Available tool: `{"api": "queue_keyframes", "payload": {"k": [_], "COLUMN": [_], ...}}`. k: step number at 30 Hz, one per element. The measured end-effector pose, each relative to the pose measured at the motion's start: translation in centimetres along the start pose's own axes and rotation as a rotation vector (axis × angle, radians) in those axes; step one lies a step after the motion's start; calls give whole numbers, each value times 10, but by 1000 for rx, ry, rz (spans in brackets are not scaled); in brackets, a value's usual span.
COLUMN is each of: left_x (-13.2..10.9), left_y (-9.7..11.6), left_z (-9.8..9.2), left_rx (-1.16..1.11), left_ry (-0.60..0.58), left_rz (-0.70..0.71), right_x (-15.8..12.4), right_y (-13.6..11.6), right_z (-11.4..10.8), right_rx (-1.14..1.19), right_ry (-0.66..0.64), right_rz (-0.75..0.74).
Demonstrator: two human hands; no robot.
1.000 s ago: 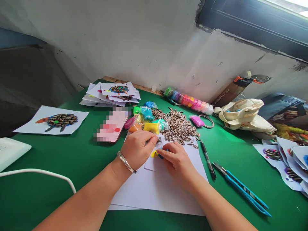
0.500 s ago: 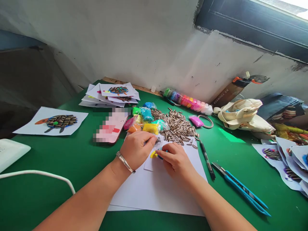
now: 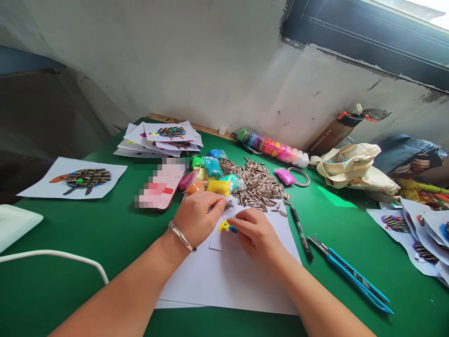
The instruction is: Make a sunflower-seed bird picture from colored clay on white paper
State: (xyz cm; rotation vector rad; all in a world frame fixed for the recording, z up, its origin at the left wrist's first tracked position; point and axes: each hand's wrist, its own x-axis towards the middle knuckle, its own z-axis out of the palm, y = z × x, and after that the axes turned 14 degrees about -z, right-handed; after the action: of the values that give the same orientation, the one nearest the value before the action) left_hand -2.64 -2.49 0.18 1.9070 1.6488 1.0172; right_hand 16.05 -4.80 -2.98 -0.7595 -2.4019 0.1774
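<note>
On the green tabletop (image 3: 87,229) lay a large white paper sheet (image 3: 224,285) with a smaller white card (image 3: 219,238) on it. A small yellow-and-blue modelling-clay shape (image 3: 223,227) sat on the card, touching your curled right hand (image 3: 257,236). Your curled left hand (image 3: 198,217) was just beside it. You could not tell whether either hand was gripping anything.

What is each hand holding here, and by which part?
Right hand: fingertips appear to pinch the blue end of a yellow clay piece. Left hand: cannot tell.
</note>
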Motion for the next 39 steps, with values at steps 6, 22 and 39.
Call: {"api": "queue_keyframes", "payload": {"k": [6,22,39], "left_x": [1,1,-9], "left_y": [-5,-25,2], "left_z": [3,23,21], "left_rx": [78,345,-28], "left_ry": [19,-58,-64], "left_rz": [32,87,61], "right_x": [-5,-6,-2], "right_y": [11,18,16], "right_z": [-2,-2,-11], "right_rx": [-37,-75,1], "right_ry": [122,150,294], "right_rz": [84,209,234]}}
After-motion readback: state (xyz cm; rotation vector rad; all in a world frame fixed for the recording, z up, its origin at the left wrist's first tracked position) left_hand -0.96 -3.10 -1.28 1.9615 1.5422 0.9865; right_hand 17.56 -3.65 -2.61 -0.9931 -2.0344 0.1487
